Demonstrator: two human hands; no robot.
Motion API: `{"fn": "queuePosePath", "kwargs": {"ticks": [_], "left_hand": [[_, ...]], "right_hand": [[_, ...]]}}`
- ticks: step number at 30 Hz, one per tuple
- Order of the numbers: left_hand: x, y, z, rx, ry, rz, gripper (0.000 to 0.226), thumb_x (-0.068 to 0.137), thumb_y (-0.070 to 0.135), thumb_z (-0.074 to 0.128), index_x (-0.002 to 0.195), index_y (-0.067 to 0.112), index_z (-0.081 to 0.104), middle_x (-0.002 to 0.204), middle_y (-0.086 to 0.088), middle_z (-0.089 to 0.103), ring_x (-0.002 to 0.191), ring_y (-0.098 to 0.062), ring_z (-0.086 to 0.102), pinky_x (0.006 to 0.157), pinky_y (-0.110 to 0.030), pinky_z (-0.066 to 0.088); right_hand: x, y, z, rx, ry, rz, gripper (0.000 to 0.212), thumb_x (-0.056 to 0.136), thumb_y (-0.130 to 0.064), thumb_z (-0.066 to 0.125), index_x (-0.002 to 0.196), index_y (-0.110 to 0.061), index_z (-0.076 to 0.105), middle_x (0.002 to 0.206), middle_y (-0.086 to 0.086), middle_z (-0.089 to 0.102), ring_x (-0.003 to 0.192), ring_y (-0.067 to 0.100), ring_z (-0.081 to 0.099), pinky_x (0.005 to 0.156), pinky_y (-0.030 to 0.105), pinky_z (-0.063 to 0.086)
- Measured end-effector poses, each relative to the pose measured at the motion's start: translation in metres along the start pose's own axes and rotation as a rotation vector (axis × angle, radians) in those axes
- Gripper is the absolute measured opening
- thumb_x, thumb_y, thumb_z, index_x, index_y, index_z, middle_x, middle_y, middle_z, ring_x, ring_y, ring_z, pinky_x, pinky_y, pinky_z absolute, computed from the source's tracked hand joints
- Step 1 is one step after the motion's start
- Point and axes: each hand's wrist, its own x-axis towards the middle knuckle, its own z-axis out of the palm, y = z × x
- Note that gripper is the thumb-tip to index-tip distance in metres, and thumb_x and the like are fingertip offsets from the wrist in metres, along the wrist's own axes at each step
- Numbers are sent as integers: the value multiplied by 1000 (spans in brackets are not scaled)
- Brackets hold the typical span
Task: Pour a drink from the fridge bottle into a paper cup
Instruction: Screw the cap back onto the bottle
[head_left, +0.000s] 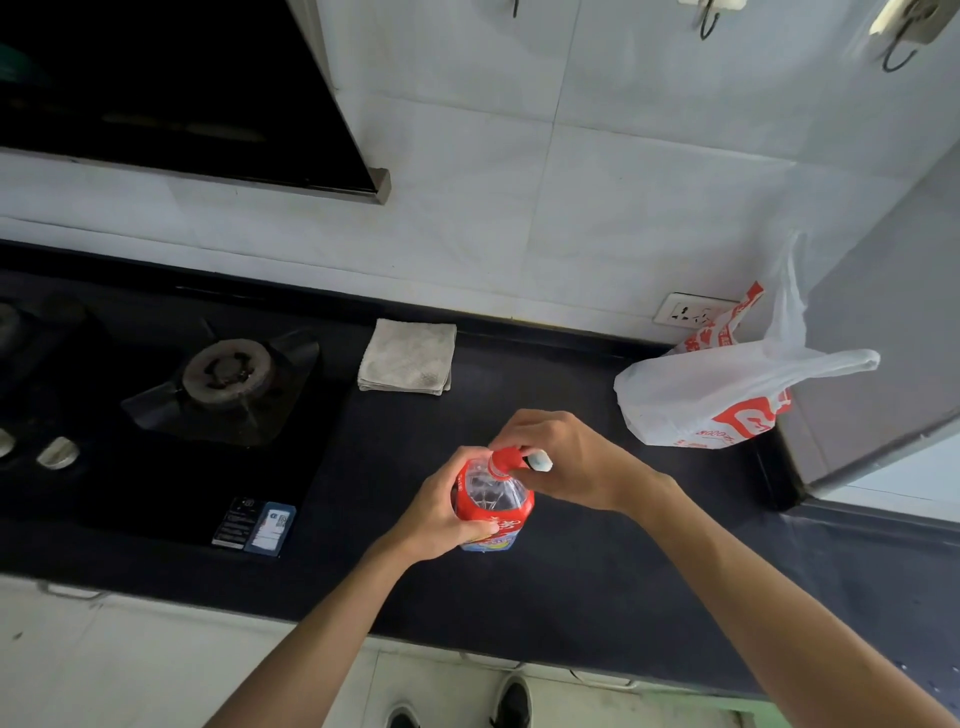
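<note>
A clear plastic bottle (493, 499) with a red label stands upright on the black counter (571, 571). My left hand (441, 514) grips its body from the left. My right hand (561, 457) pinches the red cap (506, 460) on the bottle's neck. A small white and blue thing (540, 461) shows between my right fingers, partly hidden; I cannot tell what it is. No paper cup shows in view.
A gas hob (223, 384) fills the counter's left. A folded grey cloth (408, 356) lies by the back wall. A white and red plastic bag (727, 395) sits at the right, beside a grey cabinet side (883, 312). A wall socket (691, 312) is behind the bag.
</note>
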Motion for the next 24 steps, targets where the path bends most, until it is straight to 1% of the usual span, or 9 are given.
{"fn": "queuePosePath", "kwargs": {"ticks": [3,6,10,13,16,18,20,21,24], "left_hand": [[0,-2,0,13,1,-6,75,70,11,85,129,32,45,125,9,59,121,-13,60,95,-38,58],[1,-2,0,21,4,-3,74,70,15,86,130,30,45,124,8,61,120,-14,61,94,-40,58],[0,-3,1,29,13,2,74,71,18,86,131,29,46,124,9,62,119,-14,62,94,-40,58],[0,-4,1,34,23,5,74,70,19,87,131,31,46,124,9,61,120,-14,61,93,-40,58],[-1,-1,1,38,22,11,72,71,17,86,125,40,45,123,11,61,119,-13,62,92,-38,59],[-2,0,1,41,27,22,73,71,15,86,128,37,45,124,11,61,118,-11,62,92,-37,59],[-2,0,2,40,31,30,76,72,13,85,133,31,44,127,9,60,119,-12,61,93,-38,58],[-3,-1,2,37,31,31,77,72,13,85,135,29,44,128,8,59,120,-13,61,94,-38,58],[-2,-1,1,44,26,34,78,72,12,84,136,30,43,128,10,58,121,-13,60,95,-35,57]], "right_hand": [[6,-4,-5,-77,-54,-25,27,90,-20,72,116,-18,68,115,-4,65,101,11,64,86,28,58],[13,-11,-10,-146,-120,-47,28,91,-17,69,119,-16,68,120,-1,66,108,13,61,92,28,55],[18,-19,-13,-249,-197,-93,31,92,-19,68,123,-13,66,123,3,66,112,18,58,97,31,51],[20,-20,-15,-292,-238,-118,36,89,-23,71,123,-11,66,124,6,66,114,19,59,98,30,49],[19,-18,-17,-314,-251,-172,34,87,-19,74,119,-9,68,121,7,69,111,22,62,95,33,51],[19,-15,-17,-328,-242,-178,32,89,-21,72,119,-10,68,117,6,69,107,20,64,92,32,54],[19,-14,-15,-344,-221,-127,30,94,-29,66,116,-9,67,110,5,68,96,19,66,85,32,57],[21,-14,-13,-363,-205,-93,33,95,-36,62,112,-8,67,104,5,67,88,19,66,80,33,58],[28,-17,-6,-501,-155,3,50,94,-55,51,88,-8,64,80,4,61,69,22,60,67,34,54]]}}
